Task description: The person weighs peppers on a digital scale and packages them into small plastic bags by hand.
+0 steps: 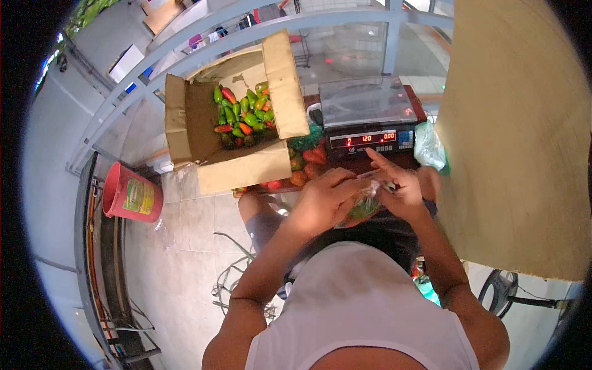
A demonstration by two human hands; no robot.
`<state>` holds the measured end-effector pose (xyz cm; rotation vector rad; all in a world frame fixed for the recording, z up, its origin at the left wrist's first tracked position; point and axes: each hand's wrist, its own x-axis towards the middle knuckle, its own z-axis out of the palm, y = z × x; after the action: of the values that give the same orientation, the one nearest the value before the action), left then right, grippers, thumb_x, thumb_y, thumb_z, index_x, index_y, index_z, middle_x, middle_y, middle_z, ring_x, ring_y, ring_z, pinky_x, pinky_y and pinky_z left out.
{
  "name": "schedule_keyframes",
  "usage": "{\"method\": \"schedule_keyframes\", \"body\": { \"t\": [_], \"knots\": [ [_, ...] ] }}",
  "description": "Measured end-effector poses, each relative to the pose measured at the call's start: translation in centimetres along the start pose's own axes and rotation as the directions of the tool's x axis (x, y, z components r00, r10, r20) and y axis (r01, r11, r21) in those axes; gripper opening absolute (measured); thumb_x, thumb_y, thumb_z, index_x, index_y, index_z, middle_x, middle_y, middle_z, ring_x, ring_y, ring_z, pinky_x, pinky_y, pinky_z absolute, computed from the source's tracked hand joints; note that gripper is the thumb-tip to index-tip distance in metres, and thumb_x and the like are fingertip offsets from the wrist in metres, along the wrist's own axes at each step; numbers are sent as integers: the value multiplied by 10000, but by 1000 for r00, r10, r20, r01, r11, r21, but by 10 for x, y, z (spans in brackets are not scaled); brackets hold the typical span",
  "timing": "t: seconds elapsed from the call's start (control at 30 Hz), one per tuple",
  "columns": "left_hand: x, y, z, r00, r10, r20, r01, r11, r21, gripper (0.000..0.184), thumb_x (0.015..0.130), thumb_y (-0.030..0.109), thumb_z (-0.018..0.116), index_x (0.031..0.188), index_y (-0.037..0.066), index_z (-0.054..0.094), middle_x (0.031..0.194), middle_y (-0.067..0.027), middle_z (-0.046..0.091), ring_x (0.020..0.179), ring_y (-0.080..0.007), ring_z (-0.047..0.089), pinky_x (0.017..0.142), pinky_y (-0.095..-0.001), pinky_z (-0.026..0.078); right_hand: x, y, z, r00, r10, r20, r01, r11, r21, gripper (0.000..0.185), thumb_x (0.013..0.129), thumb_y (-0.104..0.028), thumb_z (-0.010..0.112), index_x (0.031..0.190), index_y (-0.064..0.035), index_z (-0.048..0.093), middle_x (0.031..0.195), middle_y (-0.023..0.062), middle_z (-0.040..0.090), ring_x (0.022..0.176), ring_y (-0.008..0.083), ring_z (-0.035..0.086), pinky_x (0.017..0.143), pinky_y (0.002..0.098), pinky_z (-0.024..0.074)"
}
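Head view: an open carton point(213, 176) of green and red peppers point(243, 114) is seen at left. Left hand point(324, 200): fingers bent narrow, film apparently pinched at the neck of a clear plastic bag point(364, 209). Bag is located between the hands, above the lap, on the near side of a scale point(367, 114); green contents are seen through it. Long axis is slanted, neck pointed away from the body and slightly right, filled end toward the lap. Judged light, limp and slippery in the film, contents firmer but bruisable; best held by the gathered neck, with the bulk supported from below. Right hand point(401, 188): index finger extended toward the scale; whether film is gripped by thumb and remaining fingers cannot be told
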<state>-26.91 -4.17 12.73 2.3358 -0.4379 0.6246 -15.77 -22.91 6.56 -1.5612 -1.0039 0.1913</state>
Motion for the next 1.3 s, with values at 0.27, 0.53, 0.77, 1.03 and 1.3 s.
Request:
{"method": "schedule_keyframes", "body": {
  "t": [0.27, 0.53, 0.77, 1.03, 1.3],
  "knots": [
    [-13, -6, 11, 921, -299, -249, 241, 941, -237, 139, 822, -38, 662, 944, 8, 711, 898, -112, 731, 832, -185, 702, 732, -324, 557, 8, 1, 9, 834, -257, -488, 168, 961, -219, 295, 792, -70, 790, 1076, -79, 709, 927, 37, 642, 814, 100, 580, 720, 258, 478],
    [-42, 18, 57, 909, -413, 60, 139, 164, -977, 156, 865, -52, 669, 1019, -40, 687, 1069, -129, 686, 940, -197, 664, 808, -323, 556, 18, -48, 25, 965, 8, -264, 226, 487, 844, 690, 773, -249, 846, 1320, -45, 478, 1037, 55, 599, 942, 157, 602, 838, 284, 507],
    [-11, 6, 25, 963, -204, -177, 64, 807, -587, 115, 827, -53, 697, 931, -5, 702, 941, -95, 710, 802, -172, 678, 706, -302, 556, 8, -55, 6, 973, 58, 224, -207, 645, 735, 949, 814, -209, 783, 1551, -56, 206, 1437, 173, 482, 1279, 291, 524, 1069, 402, 418],
    [-7, -32, 25, 731, -645, 223, 413, 158, -897, 127, 874, 13, 662, 998, 23, 690, 946, -83, 705, 729, -128, 672, 595, -252, 539, -2, 14, 17, 889, -422, -179, 343, 871, -351, 370, 704, 53, 692, 1059, -43, 722, 989, 128, 729, 955, 279, 697, 853, 385, 544],
    [-20, -10, 59, 938, -271, -216, 279, 960, 7, 588, 827, 123, 751, 1349, 38, 492, 1035, -115, 715, 856, -266, 717, 846, -384, 547, -23, 53, 66, 785, 513, -347, -142, 694, 706, 129, 954, -130, 625, 1072, -84, 649, 990, 28, 656, 868, 87, 587, 754, 266, 499]
  ]
}}
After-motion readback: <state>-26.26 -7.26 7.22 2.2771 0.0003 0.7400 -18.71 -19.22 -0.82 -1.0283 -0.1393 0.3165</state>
